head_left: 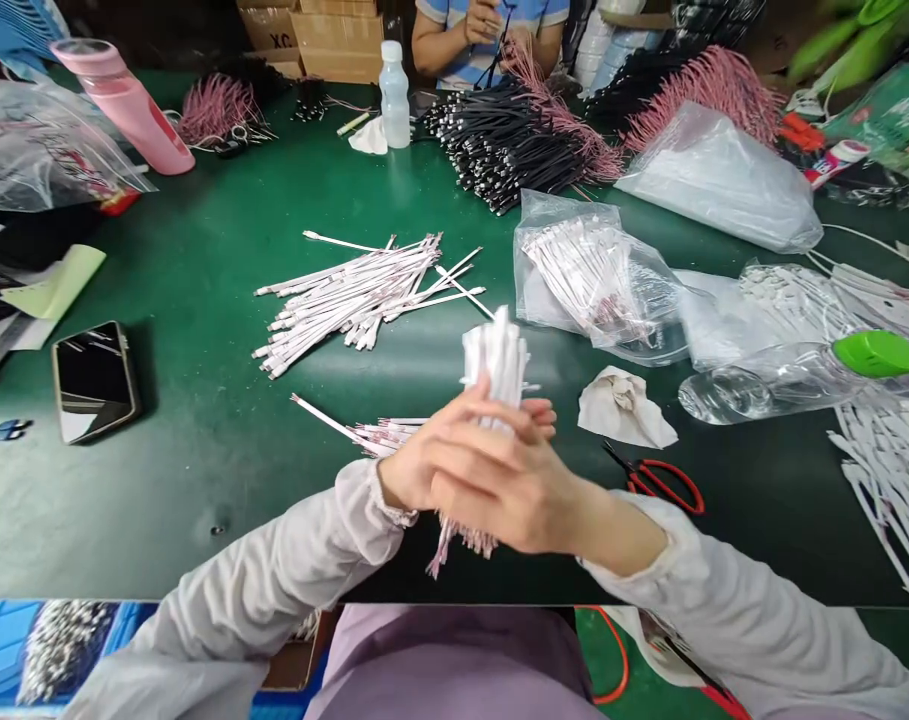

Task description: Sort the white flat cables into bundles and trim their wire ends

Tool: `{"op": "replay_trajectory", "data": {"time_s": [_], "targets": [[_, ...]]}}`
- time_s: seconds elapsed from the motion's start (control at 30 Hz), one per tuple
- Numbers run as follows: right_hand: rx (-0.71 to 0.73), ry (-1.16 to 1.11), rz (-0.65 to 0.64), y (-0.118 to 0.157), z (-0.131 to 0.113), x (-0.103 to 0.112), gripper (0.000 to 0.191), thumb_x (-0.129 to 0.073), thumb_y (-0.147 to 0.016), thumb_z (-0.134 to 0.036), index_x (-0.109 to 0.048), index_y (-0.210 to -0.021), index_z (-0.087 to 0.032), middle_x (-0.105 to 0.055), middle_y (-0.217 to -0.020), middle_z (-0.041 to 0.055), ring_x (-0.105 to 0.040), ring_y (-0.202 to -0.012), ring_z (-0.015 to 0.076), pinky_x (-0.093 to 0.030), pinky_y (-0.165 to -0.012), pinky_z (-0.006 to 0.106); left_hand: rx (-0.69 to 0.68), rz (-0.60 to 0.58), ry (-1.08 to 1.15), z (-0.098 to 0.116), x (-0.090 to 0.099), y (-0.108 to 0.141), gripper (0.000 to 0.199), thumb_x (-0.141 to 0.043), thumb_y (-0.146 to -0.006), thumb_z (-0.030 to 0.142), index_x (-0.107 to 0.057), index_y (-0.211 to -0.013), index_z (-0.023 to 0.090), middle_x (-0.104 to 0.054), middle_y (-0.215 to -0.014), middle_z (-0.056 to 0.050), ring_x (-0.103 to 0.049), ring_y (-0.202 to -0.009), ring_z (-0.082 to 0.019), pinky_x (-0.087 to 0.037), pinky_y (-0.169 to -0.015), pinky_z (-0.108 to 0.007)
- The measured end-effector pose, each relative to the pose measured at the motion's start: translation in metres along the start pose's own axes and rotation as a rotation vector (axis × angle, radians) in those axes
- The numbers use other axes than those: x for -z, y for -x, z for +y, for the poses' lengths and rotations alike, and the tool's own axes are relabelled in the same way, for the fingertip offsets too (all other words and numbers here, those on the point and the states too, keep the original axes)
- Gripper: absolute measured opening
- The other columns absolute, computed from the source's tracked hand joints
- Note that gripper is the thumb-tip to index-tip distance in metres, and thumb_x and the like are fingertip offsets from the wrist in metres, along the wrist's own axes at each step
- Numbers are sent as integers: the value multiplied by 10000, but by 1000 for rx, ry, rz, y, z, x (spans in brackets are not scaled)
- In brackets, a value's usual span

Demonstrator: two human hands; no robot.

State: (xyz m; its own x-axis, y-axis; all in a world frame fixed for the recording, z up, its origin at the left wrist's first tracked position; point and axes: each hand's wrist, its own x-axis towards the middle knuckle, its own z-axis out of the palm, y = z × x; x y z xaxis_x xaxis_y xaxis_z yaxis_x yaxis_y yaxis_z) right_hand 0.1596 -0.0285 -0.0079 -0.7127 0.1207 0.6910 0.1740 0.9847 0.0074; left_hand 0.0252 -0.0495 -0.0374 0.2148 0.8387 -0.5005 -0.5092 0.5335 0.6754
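Here's the left hand [428, 455] and right hand [525, 490], fingers wrapped round a white cable bundle [497, 360], loose cable pile [356, 300] lying farther left on the green worktop [199, 400]!

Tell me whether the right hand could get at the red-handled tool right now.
Probably yes, once it lets go: the right hand is closed around the bundle of white cables, but the red-handled tool lies close by with nothing seen covering it.
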Motion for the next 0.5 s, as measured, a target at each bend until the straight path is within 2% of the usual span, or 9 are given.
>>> {"op": "replay_trajectory", "data": {"time_s": [0.07, 0.17, 0.23, 0.3, 0.33, 0.4, 0.5], "targets": [[0, 67, -13, 9, -14, -8, 132, -585, -899, -286, -673, -973, -222, -661, -1158, 31, -500, -1175, 214, -303, -1140, 412, -29, 63, 37, 7, -1, 1, 194, -693, -794, 403, -628, -832, 225, -676, -789, -19, -627, -628, -160, -487, -547, -259], [-167, -43, 68, 24, -18, -6, 412, -567, -870, -548, -634, -1083, -202, -623, -1197, 88, -457, -1224, 256, -271, -1146, 480, -56, 2, 149, 24, 2, -2, 187, -731, -768, 303, -636, -866, 175, -624, -715, 9, -604, -596, -108, -497, -573, -217], [-393, -187, 154, 29, -10, -1, 412, -536, -898, -519, -585, -1148, -195, -605, -1190, 117, -491, -1199, 254, -359, -1078, 473, -137, 0, 145, 32, 5, -5, 242, -761, -738, 264, -644, -918, 152, -613, -701, 23, -594, -575, -82, -496, -572, -193], [-739, -370, 250, 30, 3, 2, 295, -553, -916, -407, -574, -1130, -206, -619, -1098, 101, -574, -1062, 220, -480, -913, 399, -171, -14, 63, 32, 8, -5, 325, -780, -722, 264, -649, -995, 144, -631, -696, 18, -590, -555, -84, -476, -529, -187], [-923, -487, 286, 29, 11, 2, 248, -569, -910, -381, -583, -1090, -211, -624, -1018, 77, -602, -949, 192, -509, -800, 346, -159, -30, 0, 30, 8, -5, 357, -779, -725, 278, -649, -1029, 142, -640, -682, 12, -588, -546, -90, -464, -511, -190], [-1200, -739, 311, 26, 24, -2, 217, -621, -877, -390, -605, -999, -211, -593, -860, 22, -573, -728, 130, -470, -606, 260, -132, -57, -114, 22, 9, -3, 369, -775, -730, 296, -655, -1039, 133, -649, -631, 3, -582, -534, -104, -451, -506, -202], [-1327, -1011, 289, 26, 35, -11, 235, -719, -795, -382, -620, -906, -200, -557, -772, -16, -467, -579, 75, -368, -485, 213, -149, -61, -212, 9, 8, -2, 277, -796, -696, 287, -673, -873, 113, -668, -610, -17, -589, -554, -121, -479, -580, -237]]}}
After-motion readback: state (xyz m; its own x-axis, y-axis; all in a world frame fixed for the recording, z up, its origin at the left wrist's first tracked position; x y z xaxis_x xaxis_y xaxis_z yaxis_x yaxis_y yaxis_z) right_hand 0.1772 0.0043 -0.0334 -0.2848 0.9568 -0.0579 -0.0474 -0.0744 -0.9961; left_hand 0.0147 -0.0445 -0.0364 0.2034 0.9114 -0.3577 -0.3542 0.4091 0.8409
